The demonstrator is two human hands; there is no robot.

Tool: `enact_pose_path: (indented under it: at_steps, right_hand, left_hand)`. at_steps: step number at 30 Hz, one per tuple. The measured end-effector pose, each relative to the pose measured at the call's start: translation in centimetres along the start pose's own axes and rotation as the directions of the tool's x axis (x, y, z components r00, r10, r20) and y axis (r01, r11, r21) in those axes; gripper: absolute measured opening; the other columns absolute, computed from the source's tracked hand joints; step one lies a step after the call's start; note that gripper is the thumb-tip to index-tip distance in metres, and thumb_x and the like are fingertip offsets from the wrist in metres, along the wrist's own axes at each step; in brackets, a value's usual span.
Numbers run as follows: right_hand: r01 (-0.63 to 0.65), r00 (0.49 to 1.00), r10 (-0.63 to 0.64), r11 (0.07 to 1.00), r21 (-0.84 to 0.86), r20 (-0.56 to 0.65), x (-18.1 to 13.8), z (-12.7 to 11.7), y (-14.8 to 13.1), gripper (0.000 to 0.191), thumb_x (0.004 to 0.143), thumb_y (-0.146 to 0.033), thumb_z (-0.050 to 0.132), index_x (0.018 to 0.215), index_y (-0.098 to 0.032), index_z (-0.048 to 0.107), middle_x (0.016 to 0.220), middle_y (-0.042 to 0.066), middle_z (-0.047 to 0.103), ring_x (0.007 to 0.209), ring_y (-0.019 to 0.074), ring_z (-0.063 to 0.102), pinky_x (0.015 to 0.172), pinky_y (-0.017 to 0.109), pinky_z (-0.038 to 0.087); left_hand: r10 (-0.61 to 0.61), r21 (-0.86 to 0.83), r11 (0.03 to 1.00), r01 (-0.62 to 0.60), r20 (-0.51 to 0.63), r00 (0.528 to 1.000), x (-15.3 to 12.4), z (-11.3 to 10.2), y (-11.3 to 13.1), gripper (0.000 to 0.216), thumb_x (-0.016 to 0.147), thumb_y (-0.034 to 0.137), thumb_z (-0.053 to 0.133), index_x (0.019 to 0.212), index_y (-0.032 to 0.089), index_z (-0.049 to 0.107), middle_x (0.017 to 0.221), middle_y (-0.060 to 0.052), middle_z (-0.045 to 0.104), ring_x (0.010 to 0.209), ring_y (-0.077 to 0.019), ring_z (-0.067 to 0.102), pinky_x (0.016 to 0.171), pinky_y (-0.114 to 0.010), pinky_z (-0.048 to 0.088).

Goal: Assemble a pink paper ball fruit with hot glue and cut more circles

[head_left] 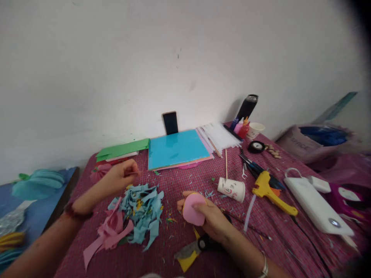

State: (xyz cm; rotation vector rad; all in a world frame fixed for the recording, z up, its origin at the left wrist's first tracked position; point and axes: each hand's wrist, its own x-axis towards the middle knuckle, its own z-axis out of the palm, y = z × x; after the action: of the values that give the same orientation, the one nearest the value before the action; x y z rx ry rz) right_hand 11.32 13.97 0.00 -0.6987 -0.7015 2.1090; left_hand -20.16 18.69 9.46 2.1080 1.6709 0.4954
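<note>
My left hand (127, 173) is raised above the back left of the table, fingers pinched. From its fingertips a faint line, like a thin thread (146, 172), runs to the right. My right hand (213, 216) is closed around a rounded pink paper piece (193, 209), thumb pressed on its face. Between the hands lies a heap of light-blue paper scraps (143, 212), with crumpled pink paper strips (111, 231) beside it. Scissors (188, 250) with black handles lie under my right wrist, partly hidden, near a yellow scrap (188, 262).
A blue sheet (176, 148) and green paper (124, 148) lie at the back below a phone (170, 122). To the right are a tipped paper cup (231, 189), a yellow glue gun (269, 193) with its cord, a white power bank (315, 204) and a black bottle (247, 107).
</note>
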Motion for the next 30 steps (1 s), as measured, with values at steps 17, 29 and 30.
enact_pose_path:
  at_steps: [17,29,30]
  right_hand:
    - [-0.059,0.994,0.061,0.998,-0.028,0.085,-0.8,1.0,0.5,0.043,0.066,-0.035,0.084,0.098,-0.015,0.062,0.07,-0.002,0.067,0.058,0.0104,0.064,0.059,0.025,0.055]
    - [-0.036,0.995,0.045,0.994,-0.105,0.086,-1.1,1.5,0.8,0.043,0.062,-0.04,0.085,0.091,-0.015,0.064,0.064,-0.004,0.065,0.054,0.0083,0.06,0.056,0.021,0.048]
    - [-0.035,0.995,0.046,0.993,-0.112,0.09,-1.1,1.6,0.9,0.043,0.062,-0.04,0.085,0.09,-0.015,0.064,0.064,-0.004,0.065,0.054,0.0081,0.06,0.056,0.021,0.047]
  left_hand:
    - [-0.29,-0.937,0.35,0.02,-0.088,0.953,-8.3,15.0,10.1,0.015,0.065,0.018,0.079,0.079,0.021,0.076,0.071,-0.001,0.067,0.054,-0.0131,0.056,0.051,-0.024,0.045]
    - [-0.31,-0.956,-0.28,0.084,0.173,0.935,-9.0,16.0,11.1,0.014,0.064,0.02,0.078,0.075,0.018,0.072,0.065,0.0,0.058,0.058,-0.0078,0.053,0.053,-0.018,0.046]
    - [-0.296,-0.948,-0.303,0.099,0.193,0.935,-9.1,16.0,11.3,0.012,0.065,0.019,0.077,0.076,0.018,0.071,0.065,0.0,0.058,0.059,-0.0086,0.054,0.054,-0.019,0.047]
